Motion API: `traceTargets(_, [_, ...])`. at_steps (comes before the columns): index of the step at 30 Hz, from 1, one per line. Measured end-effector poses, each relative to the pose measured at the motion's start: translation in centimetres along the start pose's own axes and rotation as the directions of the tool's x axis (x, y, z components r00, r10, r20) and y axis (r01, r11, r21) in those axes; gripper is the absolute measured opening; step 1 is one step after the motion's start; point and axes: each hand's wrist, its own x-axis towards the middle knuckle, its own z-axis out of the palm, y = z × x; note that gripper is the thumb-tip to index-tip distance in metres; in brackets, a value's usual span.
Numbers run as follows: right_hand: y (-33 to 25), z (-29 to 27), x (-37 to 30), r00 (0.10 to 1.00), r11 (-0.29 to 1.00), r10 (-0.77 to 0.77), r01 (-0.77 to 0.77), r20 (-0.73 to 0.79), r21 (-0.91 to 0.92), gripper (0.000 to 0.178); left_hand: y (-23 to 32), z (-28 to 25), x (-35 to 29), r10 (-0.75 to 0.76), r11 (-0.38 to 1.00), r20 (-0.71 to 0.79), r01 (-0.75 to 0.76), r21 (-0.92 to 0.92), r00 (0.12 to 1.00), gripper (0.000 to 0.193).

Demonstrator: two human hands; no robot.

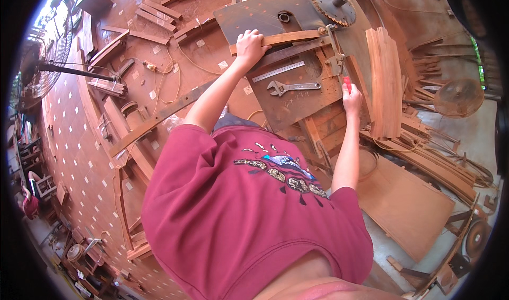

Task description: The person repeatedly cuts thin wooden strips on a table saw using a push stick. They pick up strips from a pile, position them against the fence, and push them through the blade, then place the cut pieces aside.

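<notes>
My left hand [251, 44] is closed over a wooden strip [294, 37] lying across a dark metal machine table [244, 21]. The strip's right end meets a metal clamp-like fixture [334, 62]. Beside that fixture, my right hand [351, 99] is closed around a small red handle [347, 81]; what the handle joins to is hard to make out. Between my two arms, an adjustable wrench [293, 87] and a steel ruler [278, 72] lie on the near part of the table. A toothed circular saw blade [326, 8] sits at its far right.
Stacked wooden boards [384, 82] stand right of the table, with a flat brown panel [408, 204] below. A long wooden beam [159, 118] runs off to the left. Loose planks [154, 16] and cords lie on the tiled floor; a large fan [47, 61] stands far left. Another person [31, 204] is at the left edge.
</notes>
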Motion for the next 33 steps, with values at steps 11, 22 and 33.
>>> traceTargets(11, [0.9,0.2,-0.6,0.999,0.999,0.052,-0.052,0.004,0.011,0.035,-1.9,-1.1,2.4,-0.029,0.999,-0.082,0.033,0.041,0.996,0.035])
traceTargets(22, [1.1,0.3,-0.1,0.997,0.997,0.075,-0.075,0.018,0.017,0.037,0.4,-1.0,3.8,-0.048,0.986,0.252,0.086,-0.14,0.967,0.04])
traceTargets(33, [0.3,0.0,0.0,0.998,0.996,0.06,-0.06,0.004,0.066,0.037,-1.1,1.9,5.7,0.245,0.966,0.068,-0.238,-0.098,0.967,0.03])
